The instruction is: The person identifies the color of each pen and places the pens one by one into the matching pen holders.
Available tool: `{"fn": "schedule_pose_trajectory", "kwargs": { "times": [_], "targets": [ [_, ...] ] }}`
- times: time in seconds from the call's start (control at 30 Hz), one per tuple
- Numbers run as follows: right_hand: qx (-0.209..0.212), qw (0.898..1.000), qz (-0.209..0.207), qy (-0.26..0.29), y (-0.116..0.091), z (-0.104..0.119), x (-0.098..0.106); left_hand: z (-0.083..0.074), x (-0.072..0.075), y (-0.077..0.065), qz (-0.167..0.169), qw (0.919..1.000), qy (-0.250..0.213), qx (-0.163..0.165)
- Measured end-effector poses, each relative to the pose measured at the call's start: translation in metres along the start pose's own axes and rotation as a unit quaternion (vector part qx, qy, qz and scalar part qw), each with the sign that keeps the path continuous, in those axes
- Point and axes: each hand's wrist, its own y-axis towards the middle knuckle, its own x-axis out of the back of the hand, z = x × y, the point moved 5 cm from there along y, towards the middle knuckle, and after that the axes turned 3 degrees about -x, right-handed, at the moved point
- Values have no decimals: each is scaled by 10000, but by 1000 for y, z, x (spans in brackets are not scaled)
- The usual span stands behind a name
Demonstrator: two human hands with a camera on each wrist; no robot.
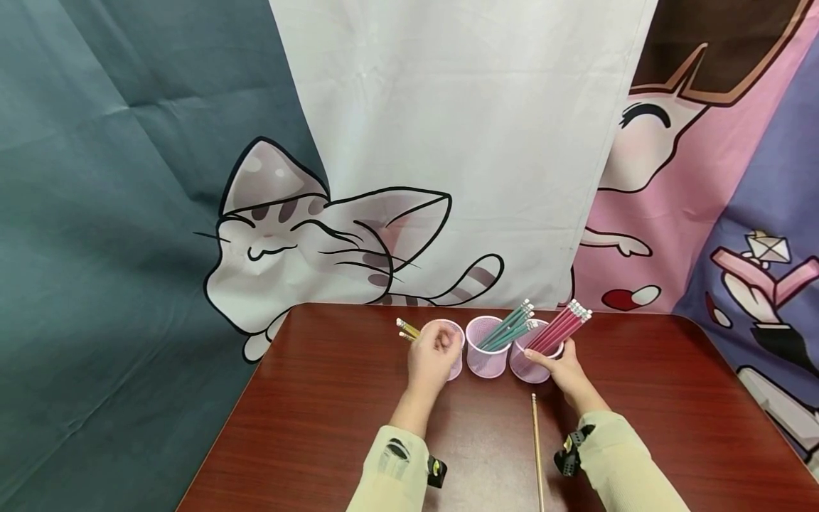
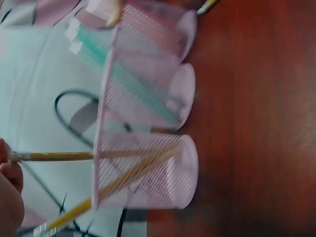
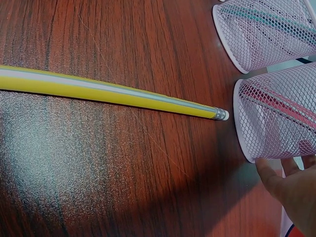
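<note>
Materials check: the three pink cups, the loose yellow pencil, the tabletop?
Pink cups: likely painted wire mesh; see-through diamond grid.
Yellow pencil: probably lacquered wood; glossy stripe, metal band, white eraser tip.
Tabletop: wood-look, reddish-brown grain with fine pebbled sheen, so possibly laminate.

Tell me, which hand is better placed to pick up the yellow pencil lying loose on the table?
Probably the right hand: it only rests against the right cup, just beyond the loose pencil. The left hand is already holding a pencil at the left cup.
</note>
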Motion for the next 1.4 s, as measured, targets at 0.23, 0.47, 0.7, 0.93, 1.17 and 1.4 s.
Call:
{"fn": "schedule_pose_trajectory", "kwargs": {
  "times": [0.23, 0.47, 0.7, 0.93, 1.17, 1.4],
  "targets": [
    [-50, 10000, -24, -20, 2, 0, 0, -39, -33, -26, 261, 9531, 1803, -2415],
    [-111, 9999, 1, 73, 1, 0, 0, -60, -58, -49, 612, 9153, 1983, -3452],
    [-210, 9997, 63, 69, -1, 2, 1, -47, -103, -96, 2535, 8981, 2850, -2189],
    [-268, 9996, 90, -21, 0, 0, 1, -34, -134, -117, 4223, 8391, 3371, -626],
    [-143, 9999, 21, 88, 1, -1, 1, -33, -144, -124, 4628, 8110, 3572, -219],
    [-166, 9998, 40, 43, 1, -1, 1, -32, -143, -123, 4663, 8075, 3612, 23]
  ]
}}
